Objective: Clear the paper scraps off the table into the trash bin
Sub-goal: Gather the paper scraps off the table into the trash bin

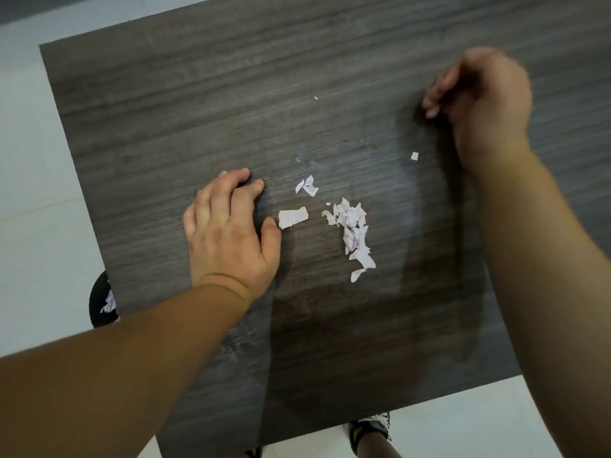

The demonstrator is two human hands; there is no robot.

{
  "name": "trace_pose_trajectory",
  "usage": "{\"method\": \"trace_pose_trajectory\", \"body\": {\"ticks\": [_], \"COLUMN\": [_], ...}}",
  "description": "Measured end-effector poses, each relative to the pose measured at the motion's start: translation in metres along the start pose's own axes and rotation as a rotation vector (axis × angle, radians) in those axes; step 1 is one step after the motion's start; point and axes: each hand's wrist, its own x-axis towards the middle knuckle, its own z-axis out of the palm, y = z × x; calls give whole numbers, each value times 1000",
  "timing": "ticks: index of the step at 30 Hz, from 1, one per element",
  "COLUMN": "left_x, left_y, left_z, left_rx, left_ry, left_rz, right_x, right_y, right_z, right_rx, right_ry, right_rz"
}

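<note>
Paper scraps (355, 231) are seen heaped in a small loose pile near the middle of the dark wood-grain table (165, 110). A larger torn piece (292, 217) lies just left of the pile, touching the thumb tip of the left hand (228, 226). That hand is laid palm-down on the table, its fingers (231, 190) bent and slightly spread, with nothing pinched. Two or three more bits (307, 186) are scattered just above the larger piece, a lone scrap (414, 156) lies to the right near the right wrist, and a tiny fleck (316, 98) is seen farther up. The right hand (482, 100) is held over the far right part of the table, blurred, its fingers curled inward; whether anything is gripped cannot be told. At the table's left edge, a black trash bin (99, 292) is partly seen on the pale floor (33, 193), with white scraps inside it. A shoe (370, 428) is visible below the near edge.
</note>
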Motion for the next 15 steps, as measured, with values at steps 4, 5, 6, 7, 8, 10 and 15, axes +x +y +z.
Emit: {"method": "trace_pose_trajectory", "body": {"ticks": [4, 5, 6, 7, 8, 10, 15], "left_x": [0, 0, 0, 0, 0, 0, 0], "left_y": [1, 1, 1, 1, 0, -1, -2], "left_z": [0, -1, -1, 0, 0, 1, 1], "left_rx": [4, 4, 3, 3, 2, 0, -1], "left_ry": [-12, -14, -15, -16, -17, -20, -30], "left_rz": [-8, -11, -11, -9, -8, -9, -7], "right_x": [-51, -66, -80, -91, -97, -95, -86], "right_y": [20, 26, 31, 34, 35, 29, 30], "right_z": [34, 40, 45, 46, 43, 32, -5], "right_rx": [-207, -218, -222, -206, -153, 19, -97], "right_ry": [-332, -430, -509, -542, -519, -340, 90], "right_rz": [-24, 1, 17, 26, 24, -3, -134]}}
